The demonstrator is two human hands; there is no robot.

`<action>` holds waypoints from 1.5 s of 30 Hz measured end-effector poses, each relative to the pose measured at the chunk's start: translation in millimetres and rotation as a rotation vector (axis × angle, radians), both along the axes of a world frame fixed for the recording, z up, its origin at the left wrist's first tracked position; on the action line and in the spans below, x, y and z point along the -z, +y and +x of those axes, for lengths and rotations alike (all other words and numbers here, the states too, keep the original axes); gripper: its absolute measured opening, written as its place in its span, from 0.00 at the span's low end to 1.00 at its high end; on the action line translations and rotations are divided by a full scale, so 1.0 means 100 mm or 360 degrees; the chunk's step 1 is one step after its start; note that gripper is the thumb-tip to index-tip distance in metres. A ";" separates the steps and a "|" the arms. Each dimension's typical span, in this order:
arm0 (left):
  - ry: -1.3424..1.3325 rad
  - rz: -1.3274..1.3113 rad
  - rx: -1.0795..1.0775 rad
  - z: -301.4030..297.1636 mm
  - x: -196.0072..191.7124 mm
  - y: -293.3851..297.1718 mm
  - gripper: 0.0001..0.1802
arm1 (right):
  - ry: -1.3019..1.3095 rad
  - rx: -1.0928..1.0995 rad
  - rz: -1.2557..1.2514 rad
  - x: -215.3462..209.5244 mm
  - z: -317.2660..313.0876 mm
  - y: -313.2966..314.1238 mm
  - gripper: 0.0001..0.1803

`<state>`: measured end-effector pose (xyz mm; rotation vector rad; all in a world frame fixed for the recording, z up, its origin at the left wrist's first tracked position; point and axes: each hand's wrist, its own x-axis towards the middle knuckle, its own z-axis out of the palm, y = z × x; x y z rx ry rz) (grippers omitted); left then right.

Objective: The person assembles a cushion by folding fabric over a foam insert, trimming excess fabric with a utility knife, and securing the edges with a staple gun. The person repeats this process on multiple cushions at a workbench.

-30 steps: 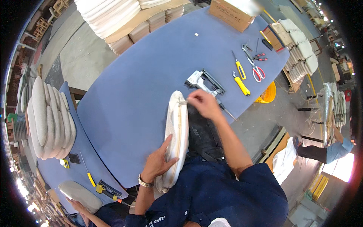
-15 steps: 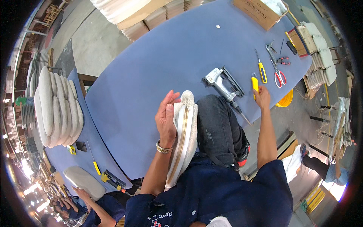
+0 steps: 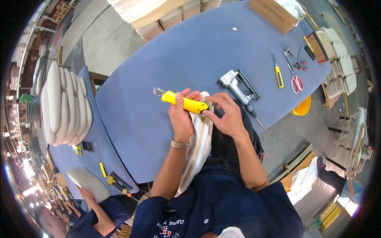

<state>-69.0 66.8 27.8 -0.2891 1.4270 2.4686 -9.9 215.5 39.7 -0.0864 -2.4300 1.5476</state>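
Note:
A yellow utility knife [image 3: 185, 103] lies across my left hand [image 3: 182, 121], its blade end pointing left. The left thumb presses over the handle and the fingers curl behind it. My right hand [image 3: 231, 119] pinches the knife's rear end between thumb and bent fingers. Beneath both hands, a pale fabric-covered cushion [image 3: 196, 147] stands on edge against my body, showing a long white and tan strip along its side. My hands partly hide its upper end.
A silver staple gun [image 3: 238, 88] with an attached hose fitting lies on the blue table [image 3: 147, 87]. Farther right are a yellow screwdriver [image 3: 279, 76], scissors [image 3: 297, 83] and pliers [image 3: 301, 66]. Stacked cushions [image 3: 65, 105] stand left. A co-worker's hand [image 3: 85, 193] touches another cushion [image 3: 90, 184].
My right hand has brought the utility knife from the table's right side to above the cushion. My left hand has taken hold of it. The view has shifted slightly.

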 end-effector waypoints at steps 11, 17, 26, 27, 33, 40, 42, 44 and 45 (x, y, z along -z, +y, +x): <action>-0.0014 -0.0046 -0.0303 -0.16 -0.19 -0.30 0.34 | 0.0039 0.0302 -0.0392 0.44 0.15 -0.26 0.06; 0.0380 -0.1111 0.0403 0.11 -1.10 -0.42 0.31 | -0.0040 0.0352 -0.0572 0.56 0.08 -0.29 0.05; 0.0078 -0.1527 0.0844 0.35 -0.76 -0.32 0.25 | -0.0086 0.0338 -0.0711 0.60 0.03 -0.30 0.04; 0.0139 -0.1547 0.0902 0.35 -0.72 -0.35 0.25 | -0.0093 0.0332 -0.0720 0.58 0.02 -0.30 0.04; 0.0088 -0.1387 0.1114 0.25 -0.73 -0.43 0.24 | -0.0065 0.0306 -0.0667 0.62 0.01 -0.28 0.04; 0.0176 -0.1630 0.1035 0.26 -0.64 -0.42 0.23 | -0.0065 0.0316 -0.0653 0.61 0.01 -0.29 0.04; 0.0281 -0.1813 0.1040 0.25 -0.62 -0.41 0.24 | -0.0069 0.0322 -0.0661 0.61 0.01 -0.29 0.04; 0.0527 -0.1989 0.1055 0.26 -0.53 -0.45 0.24 | -0.0055 0.0332 -0.0684 0.62 0.01 -0.30 0.04; 0.0544 -0.2008 0.1063 0.26 -0.53 -0.45 0.25 | -0.0048 0.0337 -0.0696 0.62 0.01 -0.30 0.04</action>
